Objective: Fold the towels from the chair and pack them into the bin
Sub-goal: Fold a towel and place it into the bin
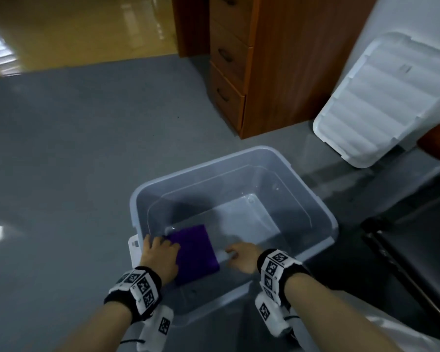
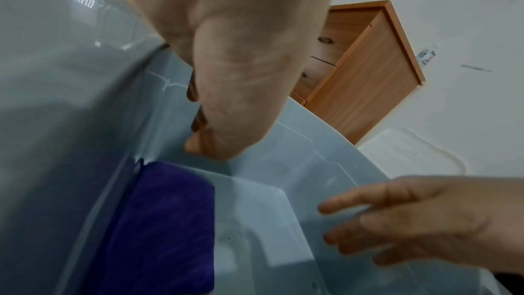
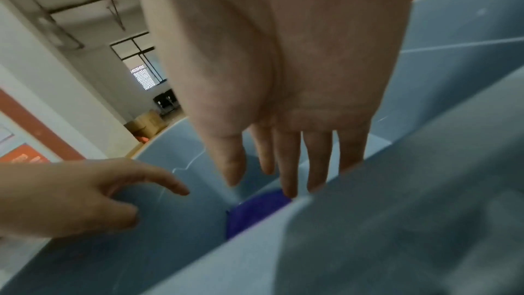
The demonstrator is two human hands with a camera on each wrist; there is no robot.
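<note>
Now | folded purple cloth towel (image 1: 197,252) flat in translucent grey plastic bin (image 1: 315,199), near-left corner | left hand (image 1: 160,257) fingers relaxed above it | right hand (image 1: 244,256) fingers straight, holding nothing

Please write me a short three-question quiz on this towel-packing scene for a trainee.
1. True or false: the purple towel lies folded on the floor of the bin.
2. Which hand is nearer the towel? A) left hand B) right hand
3. Fill in: the white lid leans beside the wooden ____.

Key
1. True; it sits flat in the bin's near-left corner.
2. A; the left hand is at the towel's left edge, while the right hand hangs open over bare bin floor.
3. Cabinet.
</note>
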